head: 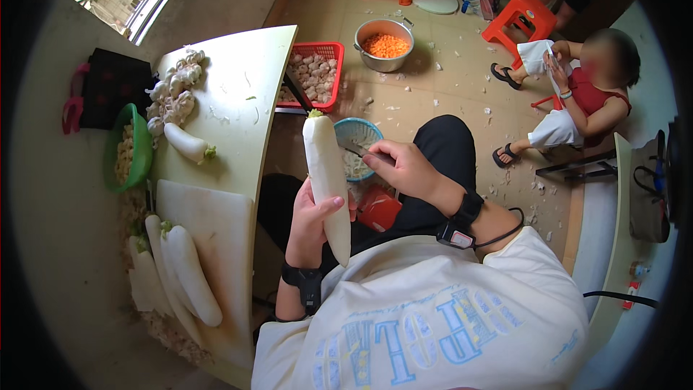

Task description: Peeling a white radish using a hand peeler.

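A long white daikon radish (326, 173) stands nearly upright in my left hand (314, 214), whose fingers wrap its lower half. Its green stem stub points away from me. To the right of the radish, my right hand (403, 168) grips a small knife or peeler (357, 149); which one I cannot tell. The tool's tip is close to the radish's side, and contact is unclear. Below it, a blue plastic basket (383, 131) holds pale peelings. More daikon radishes (195, 276) lie on the white cutting board (233, 211) at left, and a shorter one (187, 142) rests on the table.
Garlic bulbs (178, 86) lie on the table (233, 157) beside a green bowl (144, 157). On the floor are a red basket of garlic (340, 65), a metal pot (373, 62) of orange pieces and scattered peelings. A seated person (595, 97) and orange stools (528, 16) are at right.
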Motion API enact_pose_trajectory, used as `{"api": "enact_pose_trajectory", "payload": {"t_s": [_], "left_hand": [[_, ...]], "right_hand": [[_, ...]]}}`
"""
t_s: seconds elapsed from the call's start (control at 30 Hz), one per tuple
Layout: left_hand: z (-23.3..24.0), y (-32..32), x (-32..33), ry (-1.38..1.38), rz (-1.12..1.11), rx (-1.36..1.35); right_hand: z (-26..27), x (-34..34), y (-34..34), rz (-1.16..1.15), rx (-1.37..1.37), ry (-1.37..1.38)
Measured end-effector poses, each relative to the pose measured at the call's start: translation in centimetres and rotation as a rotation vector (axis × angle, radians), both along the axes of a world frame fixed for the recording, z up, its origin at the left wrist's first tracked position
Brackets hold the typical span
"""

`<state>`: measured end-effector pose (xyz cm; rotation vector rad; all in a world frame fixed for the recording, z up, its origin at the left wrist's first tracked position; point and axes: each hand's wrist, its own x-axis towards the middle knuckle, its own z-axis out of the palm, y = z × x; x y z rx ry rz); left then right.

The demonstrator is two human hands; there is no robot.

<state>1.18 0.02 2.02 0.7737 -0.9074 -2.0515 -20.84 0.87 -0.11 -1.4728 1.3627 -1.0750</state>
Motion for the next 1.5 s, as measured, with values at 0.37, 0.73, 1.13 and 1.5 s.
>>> {"api": "enact_pose_trajectory", "payload": {"t_s": [0.37,0.73,1.13,1.5], "left_hand": [[0.6,0.2,-0.5,-0.110,0.035,-0.027],[-0.2,-1.4,-0.6,-0.022,-0.008,0.034],[-1.2,-1.7,-1.0,-0.038,0.070,0.012],[0.2,-1.0,-0.2,-0.136,-0.020,-0.028]], "right_hand": [[0.2,-0.2,-0.2,0.007,-0.006,0.151],[1.6,-2.2,-1.0,-0.153,-0.096,0.089],[3.2,-1.3,0.0,0.019,-0.159,0.187],[3.9,-1.0,-1.5,0.064,-0.435,0.389]]}}
